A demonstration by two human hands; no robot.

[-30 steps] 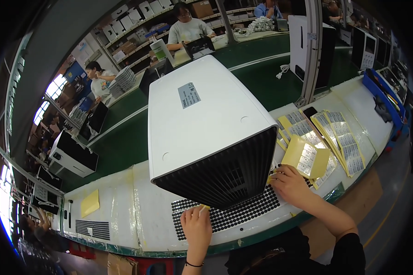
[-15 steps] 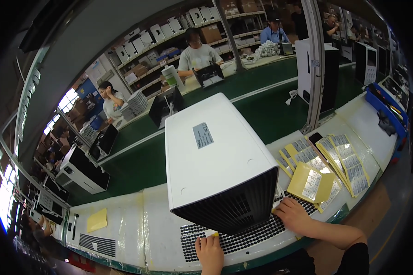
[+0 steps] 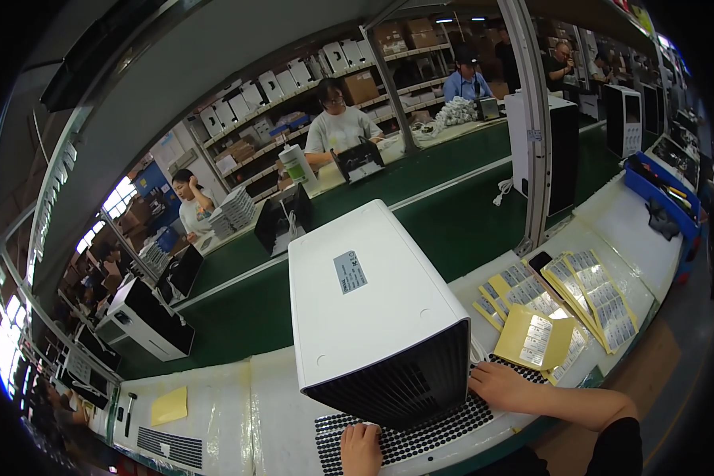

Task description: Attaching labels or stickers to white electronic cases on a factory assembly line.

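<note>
A large white box-shaped appliance point(image 3: 373, 309) with a grey label and a black slatted grille point(image 3: 404, 381) stands in front of me. It rests over a sheet of small round black pads point(image 3: 420, 444). My left hand point(image 3: 361, 450) is at the grille's lower left edge, fingers curled together; a small pale bit shows at the fingertips, too small to name. At the lower right corner, my right hand point(image 3: 504, 386) has bent fingers against the appliance's side, their tips partly hidden. A white cord point(image 3: 477, 349) shows just behind that hand.
Yellow-backed label sheets point(image 3: 535, 337) and a phone point(image 3: 540, 260) lie to the right, near a blue tool bin point(image 3: 662, 186). A metal post point(image 3: 537, 159) rises beyond. Across the green conveyor point(image 3: 238, 317), people work. A hammer point(image 3: 130, 412) and striped sheet point(image 3: 169, 447) lie left.
The view has tilted up, so most things sit lower in the picture. The appliance has shifted slightly left relative to the bench. Both hands stay at its lower edge; the yellow bit by my left fingers no longer shows.
</note>
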